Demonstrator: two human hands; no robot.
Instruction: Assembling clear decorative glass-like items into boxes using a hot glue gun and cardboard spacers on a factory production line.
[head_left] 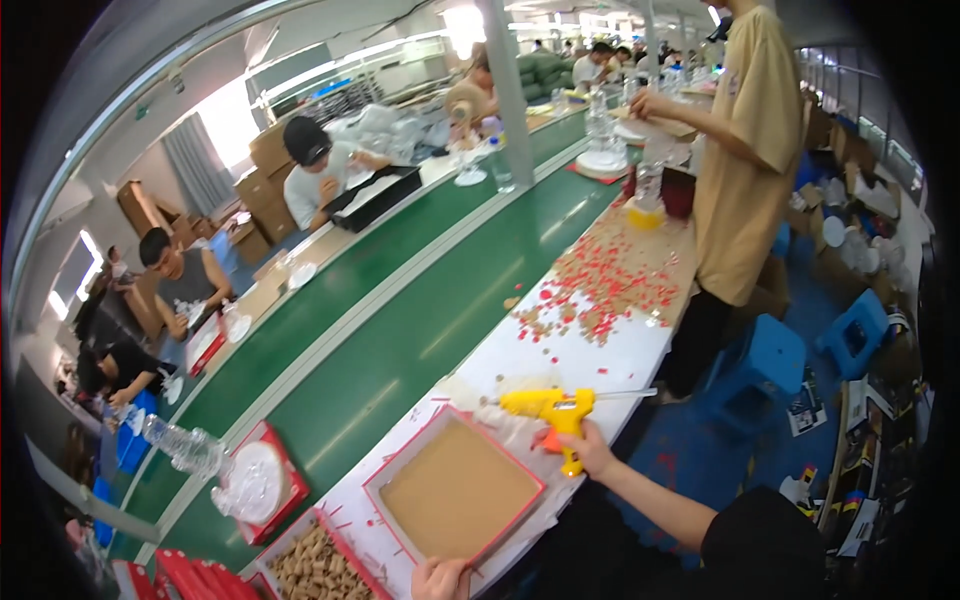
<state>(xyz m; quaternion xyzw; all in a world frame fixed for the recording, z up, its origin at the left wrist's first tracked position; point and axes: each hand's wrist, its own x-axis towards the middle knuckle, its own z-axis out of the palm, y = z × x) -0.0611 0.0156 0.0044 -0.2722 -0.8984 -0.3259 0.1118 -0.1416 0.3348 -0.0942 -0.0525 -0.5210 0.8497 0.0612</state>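
Note:
My right hand (594, 452) is wrapped around the handle of a yellow glue gun (550, 406), fingers near its orange trigger. The nozzle points left, and a clear glue stick (625, 394) juts out of its back end. Just left of the gun lies a shallow square box (455, 490) with a brown inside and red-edged white walls. At the box's near corner my left hand (440, 579) has its fingers curled on the rim; the lower edge of the picture cuts this hand off.
A box of cork-like pieces (318, 562) stands at lower left, near a clear plastic piece (255, 482) on a red tray. Small red and tan bits (600, 285) cover the table farther up. Beside it runs a green conveyor (400, 340). A person (750, 150) stands at the right, near blue stools (765, 365).

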